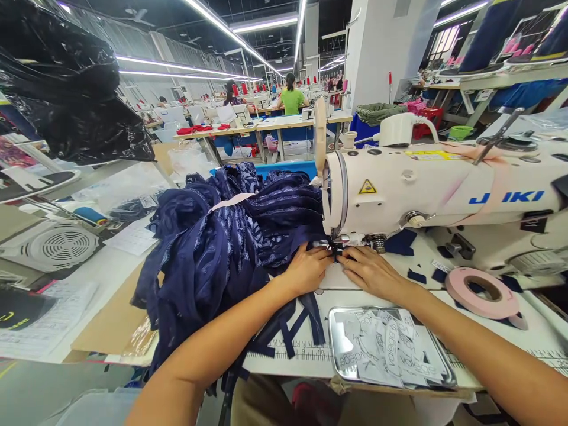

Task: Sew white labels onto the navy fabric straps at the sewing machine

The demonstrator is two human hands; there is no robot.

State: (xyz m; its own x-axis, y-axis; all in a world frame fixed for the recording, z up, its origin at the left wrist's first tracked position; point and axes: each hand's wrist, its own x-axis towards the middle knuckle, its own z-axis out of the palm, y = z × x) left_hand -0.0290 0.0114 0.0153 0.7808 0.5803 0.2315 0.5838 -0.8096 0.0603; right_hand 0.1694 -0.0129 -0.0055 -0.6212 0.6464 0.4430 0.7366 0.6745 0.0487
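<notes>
Busy sewing hall behind; white table [532,334] up front, one Juki sewing machine [444,189]. Left hand [306,269] flat on navy fabric [213,248], fingers [320,255] straight and pressed together, gripping nothing. Right hand [370,272] likewise flat, fingertips on the dark strip at the presser foot [336,244]. Needle hidden among fingertips and cloth. Fabric heaped left of the machine head. One metal tray [338,334] of overlapping labels [390,349], too jumbled to count; one pink tape roll [481,293].

Both forearms extended forward, left hand [307,269] and right hand [369,271] flat, fingertips nearly meeting
</notes>
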